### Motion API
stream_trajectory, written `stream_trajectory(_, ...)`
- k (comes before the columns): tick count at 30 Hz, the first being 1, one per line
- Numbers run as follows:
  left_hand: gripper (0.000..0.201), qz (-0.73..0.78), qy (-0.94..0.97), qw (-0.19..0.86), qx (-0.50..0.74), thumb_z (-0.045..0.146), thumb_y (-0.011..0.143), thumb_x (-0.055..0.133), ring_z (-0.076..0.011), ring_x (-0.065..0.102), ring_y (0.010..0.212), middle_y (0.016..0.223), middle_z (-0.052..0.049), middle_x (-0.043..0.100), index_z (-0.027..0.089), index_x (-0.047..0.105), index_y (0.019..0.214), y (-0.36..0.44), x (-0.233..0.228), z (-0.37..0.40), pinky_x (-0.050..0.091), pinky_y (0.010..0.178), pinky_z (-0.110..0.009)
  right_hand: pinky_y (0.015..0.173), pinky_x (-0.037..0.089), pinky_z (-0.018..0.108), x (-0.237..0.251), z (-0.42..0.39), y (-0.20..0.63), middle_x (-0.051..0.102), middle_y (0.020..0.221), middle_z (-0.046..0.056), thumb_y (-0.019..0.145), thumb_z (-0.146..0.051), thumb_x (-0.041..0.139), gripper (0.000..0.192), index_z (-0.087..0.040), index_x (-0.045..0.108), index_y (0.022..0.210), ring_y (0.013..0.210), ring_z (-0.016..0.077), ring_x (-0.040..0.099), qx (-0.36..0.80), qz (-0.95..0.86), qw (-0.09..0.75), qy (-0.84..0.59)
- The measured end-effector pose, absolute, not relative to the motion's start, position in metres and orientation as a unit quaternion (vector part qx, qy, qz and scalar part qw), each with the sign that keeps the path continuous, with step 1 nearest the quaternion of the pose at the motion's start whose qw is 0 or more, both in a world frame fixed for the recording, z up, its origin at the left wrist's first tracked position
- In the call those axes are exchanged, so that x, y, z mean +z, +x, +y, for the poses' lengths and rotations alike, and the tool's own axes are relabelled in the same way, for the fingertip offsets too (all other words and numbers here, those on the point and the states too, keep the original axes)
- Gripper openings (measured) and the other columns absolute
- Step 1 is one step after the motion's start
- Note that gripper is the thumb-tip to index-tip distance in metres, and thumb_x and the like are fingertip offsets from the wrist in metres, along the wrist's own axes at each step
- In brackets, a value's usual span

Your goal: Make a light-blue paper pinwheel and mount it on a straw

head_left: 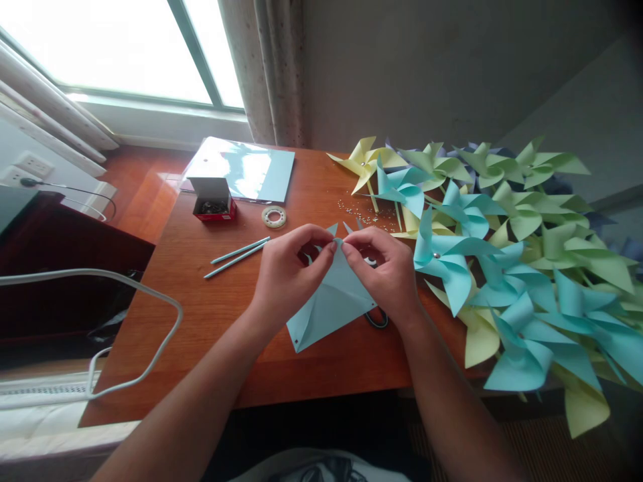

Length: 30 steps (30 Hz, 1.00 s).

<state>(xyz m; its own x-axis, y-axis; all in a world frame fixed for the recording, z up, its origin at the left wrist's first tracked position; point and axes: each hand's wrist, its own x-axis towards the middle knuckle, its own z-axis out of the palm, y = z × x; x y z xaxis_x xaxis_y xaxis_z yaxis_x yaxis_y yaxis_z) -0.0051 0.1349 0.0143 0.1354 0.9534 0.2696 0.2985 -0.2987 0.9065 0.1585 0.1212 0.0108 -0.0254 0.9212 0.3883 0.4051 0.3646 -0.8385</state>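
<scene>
Both hands, left (pixel 287 271) and right (pixel 386 268), pinch the blue paper's (pixel 331 301) gathered points mid-desk (pixel 211 301); a slack fingertip could let them spring apart

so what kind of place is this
Probably a room at home, used as a craft spot: a wooden desk under a curtained window, with finished paper pinwheels piled on it beside the blue paper both hands fold.
</scene>
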Motion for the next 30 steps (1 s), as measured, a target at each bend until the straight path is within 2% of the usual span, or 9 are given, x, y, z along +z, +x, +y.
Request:
stream_trajectory(11, 0.004, 0.484, 0.650, 0.346, 0.472, 0.020, 0.084, 0.069, -0.0110, 0.057, 0.059, 0.069, 0.001, 0.066, 0.018, 0.069, 0.080, -0.0053, 0.0149, 0.1338, 0.043, 0.053, -0.022, 0.070, 0.056, 0.034, 0.0101, 0.1172, 0.1538, 0.071, 0.088, 0.003, 0.094, -0.018, 0.064, 0.012, -0.026, 0.073, 0.097, 0.077, 0.0181, 0.066, 0.164, -0.715, 0.490, -0.470)
stream_trajectory(16, 0.003, 0.485, 0.648, 0.345, 0.476, 0.019, 0.084, 0.069, -0.0110, 0.059, 0.059, 0.070, 0.001, 0.068, 0.018, 0.069, 0.081, -0.0050, 0.0126, 0.1346, 0.044, 0.054, -0.022, 0.074, 0.058, 0.036, 0.0109, 0.1148, 0.1530, 0.072, 0.091, 0.004, 0.094, -0.019, 0.064, 0.015, -0.027, 0.073, 0.101, 0.083, 0.0199, 0.069, 0.161, -0.722, 0.484, -0.467)
stream_trajectory(21, 0.002, 0.483, 0.649, 0.341, 0.479, 0.019, 0.084, 0.069, -0.0102, 0.056, 0.056, 0.069, 0.001, 0.068, 0.018, 0.070, 0.082, -0.0044, 0.0136, 0.1351, 0.043, 0.052, -0.022, 0.071, 0.058, 0.034, 0.0121, 0.1161, 0.1535, 0.072, 0.093, 0.005, 0.095, -0.018, 0.062, 0.017, -0.026, 0.075, 0.102, 0.083, 0.0188, 0.068, 0.160, -0.723, 0.483, -0.468)
stream_trajectory(30, 0.009, 0.475, 0.650, 0.360, 0.472, 0.026, 0.088, 0.068, -0.0104, 0.054, 0.056, 0.070, 0.000, 0.066, 0.018, 0.071, 0.085, -0.0042, 0.0163, 0.1342, 0.041, 0.051, -0.022, 0.077, 0.058, 0.036, 0.0125, 0.1174, 0.1549, 0.072, 0.092, 0.004, 0.096, -0.019, 0.060, 0.017, -0.026, 0.075, 0.101, 0.085, 0.0198, 0.069, 0.171, -0.714, 0.489, -0.471)
